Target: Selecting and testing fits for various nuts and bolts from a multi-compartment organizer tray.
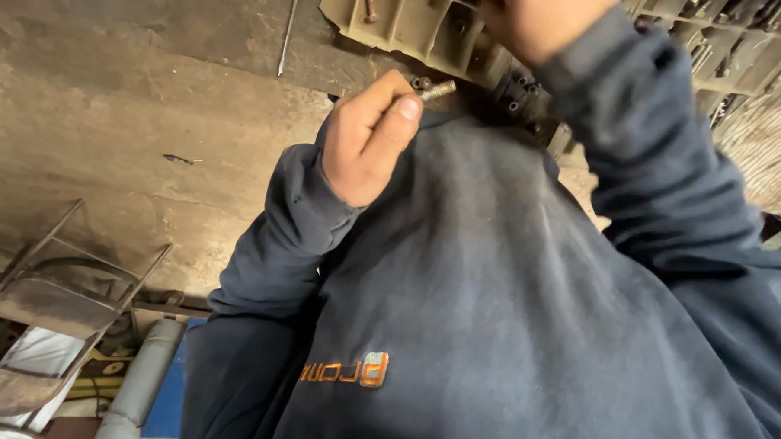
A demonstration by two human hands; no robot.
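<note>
Left hand [372,141]: grip closed on a short metal bolt [436,90], pinched between thumb and curled fingers. The bolt's grey threaded end sticks out past the thumb tip, pointing up and to the right. Hand held up in front of the chest, wrist emerging from a dark blue sleeve [295,216].

Right hand [544,21]: raised at the top edge of the view, partly cut off. Its fingers are turned away, at the edge of a tan plastic tray [414,26]; cannot tell whether the grip is closed on anything or wide.

The tray is divided into compartments. A few bolts and small metal parts lie in the cells. Dark bolts [520,94] are clustered just below the tray edge, under the right forearm.

The bolt in the left hand is near the tray's lower edge but apart from it.

Background: bare concrete floor [135,107], a thin metal rod [289,25] lying on it. Lower left: rusted metal frame [50,303] and a grey pipe [143,375].
</note>
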